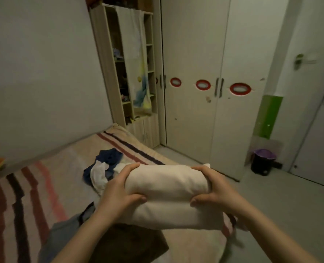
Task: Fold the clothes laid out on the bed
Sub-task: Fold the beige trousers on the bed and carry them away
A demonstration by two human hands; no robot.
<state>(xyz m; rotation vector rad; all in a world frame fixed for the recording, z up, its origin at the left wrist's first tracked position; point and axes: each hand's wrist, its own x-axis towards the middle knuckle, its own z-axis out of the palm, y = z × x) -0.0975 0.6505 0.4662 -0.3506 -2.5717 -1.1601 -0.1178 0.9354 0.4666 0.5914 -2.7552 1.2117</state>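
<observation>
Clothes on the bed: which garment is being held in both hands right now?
The cream folded garment, gripped at its ends by the left hand and right hand. The navy and white clothes and brown garment lie untouched.

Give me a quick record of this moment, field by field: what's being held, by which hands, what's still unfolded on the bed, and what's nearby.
held item: cream folded garment, doubled over into a thick bundle
left hand: grips the bundle's left end
right hand: grips its right end
unfolded: navy and white clothes pile on the striped bed cover
near edge: brown garment beside grey garment
floor: black bin by the wardrobe
</observation>
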